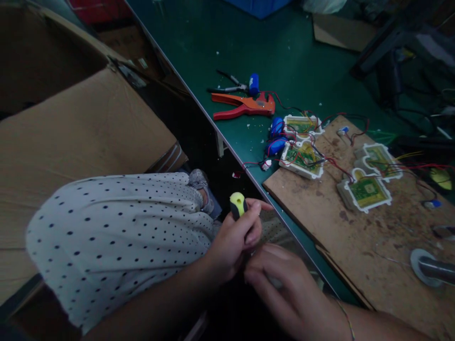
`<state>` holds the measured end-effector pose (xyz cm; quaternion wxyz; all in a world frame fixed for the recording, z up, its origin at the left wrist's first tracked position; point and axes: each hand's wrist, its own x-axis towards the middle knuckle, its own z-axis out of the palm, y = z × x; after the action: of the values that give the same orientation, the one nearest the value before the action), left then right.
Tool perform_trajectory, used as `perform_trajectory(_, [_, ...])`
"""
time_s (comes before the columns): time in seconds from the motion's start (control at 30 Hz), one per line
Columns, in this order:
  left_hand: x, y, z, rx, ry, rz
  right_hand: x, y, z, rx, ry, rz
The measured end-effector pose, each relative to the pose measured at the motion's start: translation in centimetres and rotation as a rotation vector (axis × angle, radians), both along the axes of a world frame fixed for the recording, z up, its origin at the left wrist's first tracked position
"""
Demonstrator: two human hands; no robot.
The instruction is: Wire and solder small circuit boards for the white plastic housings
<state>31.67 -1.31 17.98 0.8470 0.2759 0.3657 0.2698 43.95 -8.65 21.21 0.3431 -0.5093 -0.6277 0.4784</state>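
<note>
In my left hand (pixel 243 229), the fingers are wrapped round a yellow-and-black screwdriver handle (pixel 238 204), its rounded end up; the shaft is hidden. Close beside it, below the table edge, my right hand (pixel 280 279) is closed with curled fingers. A bit of something pale shows under that hand, too dark to identify. To the right of my hands, white housings with green circuit boards (pixel 302 158) lie on a brown board (pixel 320 222). Red and black wires run from them to blue cylindrical cells (pixel 276 146).
Orange-handled wire strippers (pixel 245 105) and black-handled pliers (pixel 231 87) lie on the green table (pixel 199 42). A solder spool (pixel 426 267) stands at the right. Cardboard boxes (pixel 88 128) are on the left, beside a knee in dotted cloth (pixel 117 232). A blue bin (pixel 261 5) is at the back.
</note>
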Motion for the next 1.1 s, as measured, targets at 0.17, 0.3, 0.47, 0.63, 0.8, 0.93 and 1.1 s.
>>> perform_trajectory(0.17, [0.0, 0.4, -0.3, -0.113, -0.099, 0.011, 0.8, 0.4, -0.7, -0.179, 0.125, -0.294])
perform_trajectory(0.3, [-0.1, 0.3, -0.6, -0.046, -0.029, 0.012, 1.1, 1.2, -0.9, -0.291, 0.344, -0.386])
perform_trajectory(0.47, [-0.2, 0.2, -0.6, 0.160, 0.131, 0.011, 1.2, 1.6, -0.7, -0.342, 0.297, -0.476])
perform_trajectory(0.63, [-0.5, 0.5, 0.0, 0.356, 0.170, -0.021, 1.6, 1.2, -0.8, -0.329, 0.167, -0.475])
perform_trajectory(0.8, [-0.9, 0.9, 0.1, 0.456, 0.227, -0.076, 1.9, 1.1, -0.6, -0.133, -0.059, -0.392])
perform_trajectory(0.93, [-1.1, 1.0, 0.0, 0.658, 0.310, -0.049, 2.1, 1.1, 0.0, -0.022, -0.213, -0.282])
perform_trajectory(1.1, [-1.0, 0.8, 0.2, 0.505, 0.216, -0.089, 2.0, 0.8, 0.3, -0.033, -0.185, -0.271])
